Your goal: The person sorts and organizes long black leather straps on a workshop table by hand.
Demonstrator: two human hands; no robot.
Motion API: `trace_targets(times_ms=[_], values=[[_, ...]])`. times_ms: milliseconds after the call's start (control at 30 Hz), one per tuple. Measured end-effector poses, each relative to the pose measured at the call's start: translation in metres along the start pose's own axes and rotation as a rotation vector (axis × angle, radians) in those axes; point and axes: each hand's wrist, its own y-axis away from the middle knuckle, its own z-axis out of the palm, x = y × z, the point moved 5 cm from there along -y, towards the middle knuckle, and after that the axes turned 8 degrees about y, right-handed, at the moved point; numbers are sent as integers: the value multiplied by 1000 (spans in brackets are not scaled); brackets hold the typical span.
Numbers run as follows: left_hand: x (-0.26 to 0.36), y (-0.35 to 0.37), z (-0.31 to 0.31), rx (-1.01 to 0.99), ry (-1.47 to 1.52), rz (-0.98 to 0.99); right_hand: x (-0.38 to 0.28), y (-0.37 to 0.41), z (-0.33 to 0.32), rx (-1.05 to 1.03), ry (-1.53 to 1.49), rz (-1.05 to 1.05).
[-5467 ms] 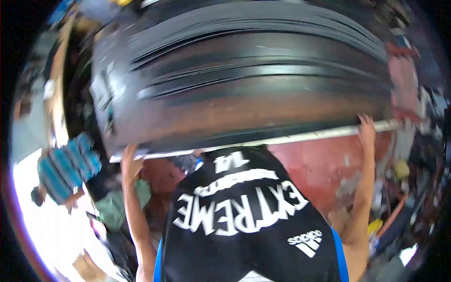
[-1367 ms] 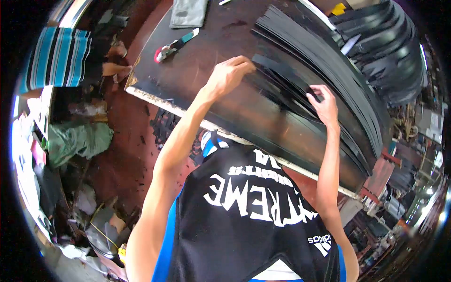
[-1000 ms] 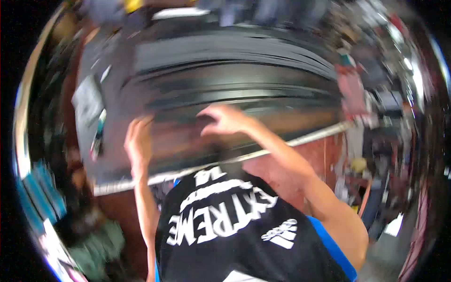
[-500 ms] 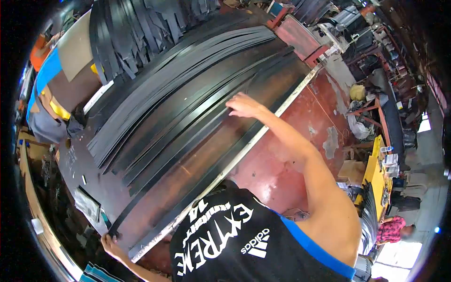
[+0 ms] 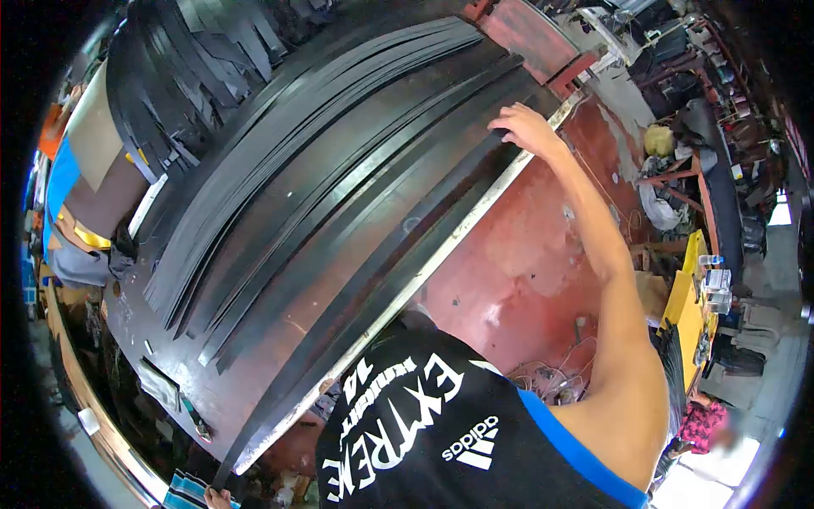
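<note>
A long, flat black strip (image 5: pixel 339 312) runs along the near side of the dark work table (image 5: pixel 280 327), close to its pale front edge. My left hand (image 5: pixel 219 499), partly cut off by the bottom of the view, is closed on the strip's left end at the table's corner. At the far right, my right hand (image 5: pixel 526 129) has its fingers curled over the other end of the strip. Beyond it lie several loose black strips (image 5: pixel 339 195) and a thick bundle of grey-black strips (image 5: pixel 280 140), all roughly parallel.
A tool with a green handle (image 5: pixel 197 422) lies on the table's left side. More dark strips (image 5: pixel 182 76) hang in a heap at the back left. A red metal frame (image 5: pixel 526 38) stands at the table's right end. Further right, a person in a pink shirt (image 5: pixel 702 424) is near a yellow bench (image 5: pixel 685 284).
Both hands have moved apart and toward the table's front edge, bringing the black strip with them. My left hand is now lower, past the corner; my right hand is further right.
</note>
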Motion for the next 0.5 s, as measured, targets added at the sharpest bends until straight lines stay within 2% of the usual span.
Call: trace_targets(times_ms=[33,167,267,500], values=[[0,4,3,-10,1,-15,3,6,1,-96,-12,56],[-6,20,20,-49,19,-77,24,24,59,-97,51,-28],[-6,30,26,-60,30,-114,35,35,93,-277,58,65],[-25,62,41,-101,46,-241,75,44,122,-236,3,110]])
